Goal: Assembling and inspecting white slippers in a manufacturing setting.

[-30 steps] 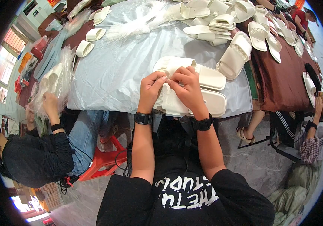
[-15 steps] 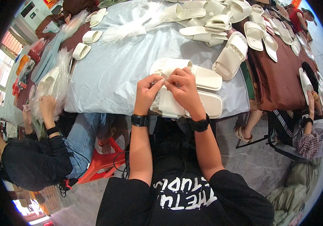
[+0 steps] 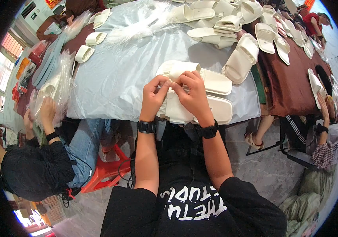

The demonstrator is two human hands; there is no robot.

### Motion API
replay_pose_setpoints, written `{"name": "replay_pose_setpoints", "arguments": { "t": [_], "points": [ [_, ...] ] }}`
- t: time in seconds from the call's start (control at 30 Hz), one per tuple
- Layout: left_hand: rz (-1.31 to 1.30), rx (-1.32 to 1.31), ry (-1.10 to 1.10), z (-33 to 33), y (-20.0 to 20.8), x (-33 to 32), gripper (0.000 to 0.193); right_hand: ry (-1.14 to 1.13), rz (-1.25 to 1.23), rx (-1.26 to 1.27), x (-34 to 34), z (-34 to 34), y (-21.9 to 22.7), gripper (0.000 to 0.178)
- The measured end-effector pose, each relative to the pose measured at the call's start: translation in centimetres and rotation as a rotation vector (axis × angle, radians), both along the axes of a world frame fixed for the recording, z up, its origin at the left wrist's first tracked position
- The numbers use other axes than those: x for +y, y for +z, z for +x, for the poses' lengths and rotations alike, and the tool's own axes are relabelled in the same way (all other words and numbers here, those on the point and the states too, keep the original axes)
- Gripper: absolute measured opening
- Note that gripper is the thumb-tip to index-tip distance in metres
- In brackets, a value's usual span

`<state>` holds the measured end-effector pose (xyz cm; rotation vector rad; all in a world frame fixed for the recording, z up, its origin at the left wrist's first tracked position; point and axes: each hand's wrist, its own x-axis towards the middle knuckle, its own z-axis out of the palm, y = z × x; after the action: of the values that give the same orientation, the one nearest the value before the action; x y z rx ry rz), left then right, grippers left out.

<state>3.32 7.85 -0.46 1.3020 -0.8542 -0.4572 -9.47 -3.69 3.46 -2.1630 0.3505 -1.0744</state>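
At centre frame, the left hand (image 3: 153, 94) and right hand (image 3: 193, 94) pinch together over a cream slipper (image 3: 212, 108) on the pale blue tablecloth (image 3: 117, 75).

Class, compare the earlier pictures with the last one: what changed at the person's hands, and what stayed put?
Very little. The left hand and right hand stay pinched together over the near cream slipper, fingers shifting only slightly. The slipper pair and the pale blue table cover lie as before.

Slippers (image 3: 216, 81): matt cream foam or soft plastic, smooth. Table (image 3: 113, 79) cover: pale blue cloth, slight sheen. Bags (image 3: 60, 85): clear glossy plastic film. Adjacent cover (image 3: 295, 85): brown, matt cloth.
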Motion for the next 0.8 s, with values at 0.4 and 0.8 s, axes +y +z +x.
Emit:
{"name": "replay_pose_setpoints", "arguments": {
  "t": [0.4,0.8],
  "points": [
    [-0.02,-0.183,-0.091,0.0,2.1,-0.5,0.056,-0.617,0.163,-0.132,-9.2,-7.0,-2.1,0.035],
    [0.109,-0.228,-0.476,1.5,4.4,3.5,0.086,-0.634,-0.042,0.216,-12.6,-10.7,-4.7,0.09]
  ]
}}
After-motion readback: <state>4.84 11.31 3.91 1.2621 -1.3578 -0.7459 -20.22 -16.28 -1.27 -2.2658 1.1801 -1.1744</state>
